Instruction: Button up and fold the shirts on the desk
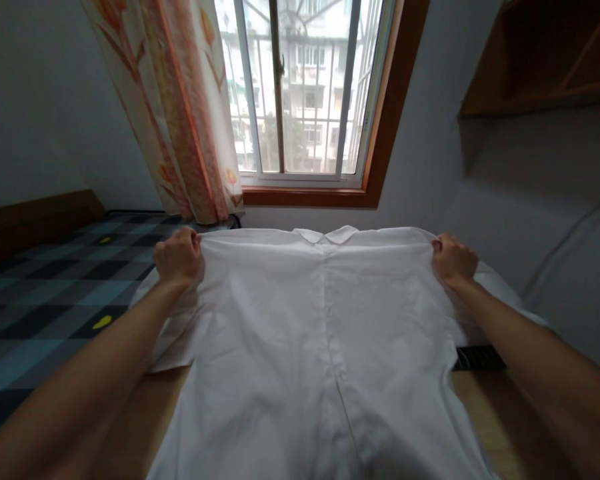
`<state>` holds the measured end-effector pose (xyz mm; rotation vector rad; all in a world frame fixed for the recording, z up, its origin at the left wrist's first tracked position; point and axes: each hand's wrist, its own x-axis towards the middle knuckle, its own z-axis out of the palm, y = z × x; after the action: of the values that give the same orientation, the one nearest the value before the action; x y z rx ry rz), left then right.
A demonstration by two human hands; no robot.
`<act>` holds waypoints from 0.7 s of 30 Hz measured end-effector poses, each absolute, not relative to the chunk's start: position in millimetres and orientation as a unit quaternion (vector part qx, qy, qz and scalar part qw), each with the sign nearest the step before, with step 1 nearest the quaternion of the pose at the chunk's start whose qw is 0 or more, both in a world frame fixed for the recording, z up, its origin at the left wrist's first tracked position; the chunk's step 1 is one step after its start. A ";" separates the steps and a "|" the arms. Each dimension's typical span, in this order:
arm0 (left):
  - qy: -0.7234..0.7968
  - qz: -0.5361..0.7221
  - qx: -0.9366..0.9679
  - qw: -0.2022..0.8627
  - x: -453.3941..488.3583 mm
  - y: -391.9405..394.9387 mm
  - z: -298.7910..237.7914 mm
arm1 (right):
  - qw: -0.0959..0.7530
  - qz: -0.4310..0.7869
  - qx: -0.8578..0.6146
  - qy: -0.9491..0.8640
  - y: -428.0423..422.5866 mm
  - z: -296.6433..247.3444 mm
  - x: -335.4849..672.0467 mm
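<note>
A white button-up shirt (280, 320) is stretched out in front of me, its collar at the far end and its button line running toward me. My left hand (179, 256) is closed on the shirt's left shoulder. At the opposite shoulder, my right hand (454, 259) pinches the cloth in the same way. The fabric between the two hands is taut along the top. Short sleeves hang outward beneath both forearms. The lower part of the shirt runs out of view at the bottom edge.
Under the shirt shows a wooden tabletop (500, 413), with a black object (480, 358) by the right sleeve. A bed with checked bedding (45, 287) lies to the left. Behind are a floral curtain (180, 107) and a barred window (305, 93). A wooden shelf (535, 100) hangs upper right.
</note>
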<state>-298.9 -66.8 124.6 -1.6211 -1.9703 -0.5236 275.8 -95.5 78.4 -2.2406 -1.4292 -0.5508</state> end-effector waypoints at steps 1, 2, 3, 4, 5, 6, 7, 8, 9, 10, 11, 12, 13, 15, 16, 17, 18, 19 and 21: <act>-0.725 -0.171 -0.612 0.265 -294.3 -68.2 122.7 | 0.194 -0.176 -0.814 -0.519 -93.0 74.6 275.6; -0.721 -0.147 -0.623 0.265 -289.2 -70.3 121.3 | 0.166 -0.148 -0.820 -0.527 -91.3 70.6 274.9; -0.714 -0.126 -0.634 0.268 -283.5 -73.3 120.3 | 0.136 -0.125 -0.824 -0.536 -90.5 66.5 273.5; -0.704 -0.114 -0.646 0.273 -277.2 -77.0 119.8 | 0.111 -0.116 -0.823 -0.544 -90.8 62.7 270.9; -0.686 -0.114 -0.661 0.281 -270.1 -81.7 119.2 | 0.100 -0.123 -0.818 -0.553 -92.4 59.4 266.7; -0.660 -0.123 -0.683 0.286 -262.1 -87.7 118.2 | 0.104 -0.146 -0.808 -0.562 -95.4 57.0 260.4; -0.627 -0.133 -0.713 0.283 -253.2 -95.2 116.3 | 0.121 -0.180 -0.791 -0.572 -100.1 55.3 251.9; -0.584 -0.138 -0.754 0.268 -243.5 -104.5 112.9 | 0.146 -0.213 -0.767 -0.587 -106.6 54.1 240.9; -0.535 -0.135 -0.798 0.241 -233.0 -115.9 107.9 | 0.170 -0.236 -0.738 -0.608 -115.0 53.0 227.5; -0.485 -0.124 -0.842 0.202 -222.3 -129.3 101.2 | 0.191 -0.244 -0.705 -0.637 -125.6 51.5 212.1; -0.434 -0.103 -0.882 0.151 -211.6 -144.4 93.1 | 0.204 -0.235 -0.669 -0.675 -138.1 49.0 195.2; -0.392 -0.083 -0.911 0.100 -201.5 -160.6 84.0 | 0.211 -0.205 -0.630 -0.719 -152.6 45.3 177.5; -0.356 -0.060 -0.931 0.053 -192.2 -177.4 74.6 | 0.211 -0.156 -0.588 -0.765 -168.4 40.1 159.9; -0.311 -0.016 -0.950 -0.024 -177.7 -208.9 56.7 | 0.176 -0.048 -0.518 -0.836 -201.4 26.2 128.7; -0.298 0.001 -0.953 -0.055 -172.6 -222.3 49.2 | 0.153 -0.006 -0.496 -0.854 -216.9 18.4 116.6; -0.291 0.014 -0.953 -0.079 -169.0 -233.5 43.0 | 0.132 0.030 -0.481 -0.866 -230.6 10.9 107.3; -0.288 0.022 -0.952 -0.097 -166.7 -242.4 38.1 | 0.117 0.055 -0.475 -0.871 -241.9 4.3 101.0; -0.286 0.025 -0.952 -0.110 -165.4 -249.1 34.5 | 0.107 0.071 -0.472 -0.872 -250.4 -0.9 97.3; -0.284 0.025 -0.951 -0.124 -164.9 -256.9 30.9 | 0.104 0.084 -0.476 -0.869 -259.4 -6.0 95.5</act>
<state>-164.9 -256.9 30.9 -3.2467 -0.9691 0.0847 95.5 -259.4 -6.0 -1.4048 -2.5637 0.2489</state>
